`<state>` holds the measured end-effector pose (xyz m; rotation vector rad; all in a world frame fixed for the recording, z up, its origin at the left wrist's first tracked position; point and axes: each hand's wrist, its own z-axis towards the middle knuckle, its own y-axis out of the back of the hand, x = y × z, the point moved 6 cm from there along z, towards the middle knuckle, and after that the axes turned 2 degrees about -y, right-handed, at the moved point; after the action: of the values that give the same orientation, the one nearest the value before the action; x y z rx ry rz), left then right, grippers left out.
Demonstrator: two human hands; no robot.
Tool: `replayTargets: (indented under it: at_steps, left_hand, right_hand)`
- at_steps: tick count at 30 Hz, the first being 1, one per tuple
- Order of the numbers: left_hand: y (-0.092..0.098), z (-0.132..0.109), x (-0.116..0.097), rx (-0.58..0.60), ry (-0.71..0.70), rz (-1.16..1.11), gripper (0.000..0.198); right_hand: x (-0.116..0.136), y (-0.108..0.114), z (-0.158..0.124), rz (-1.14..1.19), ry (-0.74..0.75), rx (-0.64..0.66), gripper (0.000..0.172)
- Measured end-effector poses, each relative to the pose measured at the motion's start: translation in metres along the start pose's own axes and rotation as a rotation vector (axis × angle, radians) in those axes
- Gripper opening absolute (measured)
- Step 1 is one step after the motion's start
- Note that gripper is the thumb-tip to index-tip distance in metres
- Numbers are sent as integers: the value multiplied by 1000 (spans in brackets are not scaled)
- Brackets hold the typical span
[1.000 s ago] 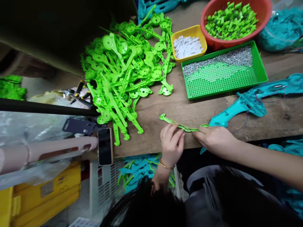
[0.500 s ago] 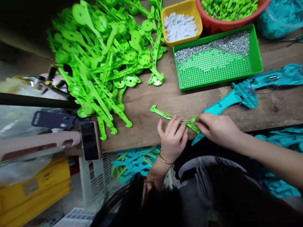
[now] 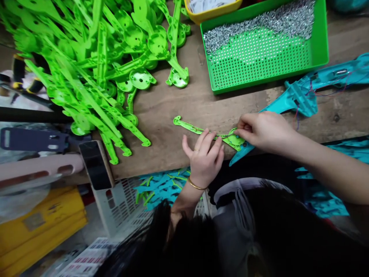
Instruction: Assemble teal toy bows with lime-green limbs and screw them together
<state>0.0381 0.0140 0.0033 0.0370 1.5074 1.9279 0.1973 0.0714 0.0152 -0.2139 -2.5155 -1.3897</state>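
Note:
A slim green plastic part (image 3: 191,128) with a round end lies on the teal plastic piece (image 3: 240,155) at the table's front edge. My left hand (image 3: 205,152) rests over its middle, fingers spread and pressing it from above. At the round end, my right hand (image 3: 263,129) has thumb and forefinger pinched together; whatever is between them is too small to make out. A thin dark line, perhaps a wire, runs along the green part. The teal piece continues under my right hand to a teal plastic body (image 3: 301,98) with loose red and blue wires.
A heap of green plastic parts (image 3: 95,77) covers the left. Behind my hands stands a green tray (image 3: 268,79) of small metal screws, beside a yellow bin (image 3: 215,13). A phone (image 3: 96,164) lies at the left edge, above a white crate (image 3: 115,209).
The view has moved closer, so things at the left and back have shifted outward. My right fingers have drawn back slightly, showing more of the round end. My left hand keeps its place.

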Motion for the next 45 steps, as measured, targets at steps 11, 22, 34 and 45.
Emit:
replayTargets:
  at_steps: [11,22,34,45]
  left_hand:
    - [-3,2,2,-8,16,-40,17]
    - [-6,31,-36,38,42,-65,28]
    - [-42,43,-56,146,1,10,43]
    - [-44,43,-56,150,-30,40,42]
  right_hand:
    - [-40,12,-25,-48,-15,-232,22]
    - [-43,11,-17,-77,16,-163,24]
    - [-59,22,-6,-10,48,-111,27]
    - [-58,20,-8,-100,3,-247,27]
